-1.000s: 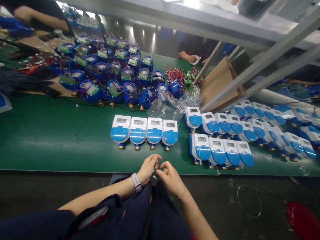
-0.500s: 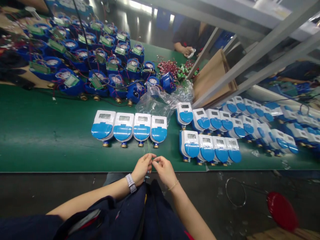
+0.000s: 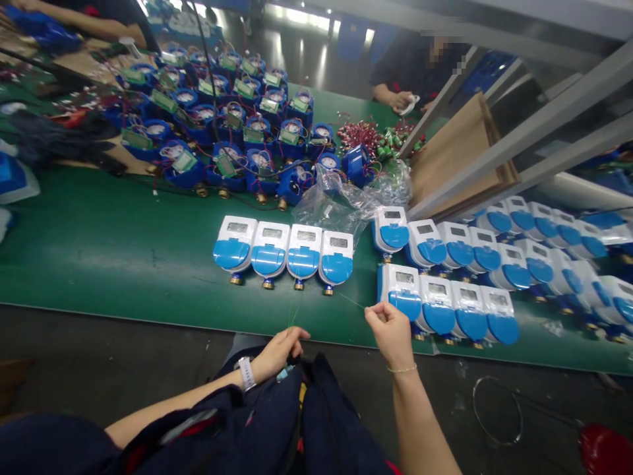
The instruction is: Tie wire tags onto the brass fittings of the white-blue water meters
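Observation:
My right hand [image 3: 392, 332] pinches the end of a thin green wire [image 3: 353, 301], which stretches out to the left over the table. Near the table's front edge, my left hand [image 3: 281, 348] is closed round several thin green wires [image 3: 293, 319] whose tips poke up above the fingers. Small light-blue pieces [image 3: 285, 373] show just under that hand; what joins them is hidden. Ahead of both hands stands a short row of white water meters with blue lids, the rightmost meter [image 3: 337, 258] lying closest to the wire. My right hand is beside another meter [image 3: 401, 293].
Many blue meter bodies [image 3: 227, 165] with circuit boards fill the back left. Clear plastic bags [image 3: 331, 201] lie behind the row. Finished-looking meters [image 3: 467, 310] crowd the right, below slanting metal bars [image 3: 494, 142] and cardboard [image 3: 452, 152]. A co-worker's hand [image 3: 400, 101] holds a white ring across the table.
My right hand has moved away to the right from my left hand, drawing out one green wire. My left hand stays low with the other wires. The view has shifted left.

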Demonstrator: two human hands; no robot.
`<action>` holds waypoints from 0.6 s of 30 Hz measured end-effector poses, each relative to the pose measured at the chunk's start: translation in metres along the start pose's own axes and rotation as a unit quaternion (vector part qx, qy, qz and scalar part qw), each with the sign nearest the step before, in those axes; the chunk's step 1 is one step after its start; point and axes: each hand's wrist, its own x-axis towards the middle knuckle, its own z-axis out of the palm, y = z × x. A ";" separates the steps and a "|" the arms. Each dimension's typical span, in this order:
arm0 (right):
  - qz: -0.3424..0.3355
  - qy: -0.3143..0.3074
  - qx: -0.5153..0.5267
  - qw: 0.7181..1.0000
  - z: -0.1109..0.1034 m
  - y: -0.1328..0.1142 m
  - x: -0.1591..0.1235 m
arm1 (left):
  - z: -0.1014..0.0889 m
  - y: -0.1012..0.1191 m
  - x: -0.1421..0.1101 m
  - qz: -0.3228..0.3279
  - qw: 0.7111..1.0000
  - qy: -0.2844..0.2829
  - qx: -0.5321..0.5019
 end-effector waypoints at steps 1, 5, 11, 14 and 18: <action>-0.005 0.001 -0.017 1.000 0.002 -0.003 0.001 | 0.000 0.002 -0.001 0.064 0.997 0.025 0.042; -0.013 0.001 -0.069 0.998 0.008 -0.009 0.008 | -0.002 0.023 0.004 0.121 0.992 0.040 0.006; -0.028 0.006 -0.116 0.993 0.012 -0.009 0.012 | -0.008 0.042 0.032 -0.069 0.973 -0.011 -0.221; -0.041 0.010 -0.145 0.989 0.014 -0.009 0.013 | -0.006 0.040 0.044 -0.061 0.976 0.004 -0.208; -0.058 0.011 -0.180 0.982 0.019 -0.009 0.016 | -0.002 0.040 0.050 0.067 0.997 0.029 -0.021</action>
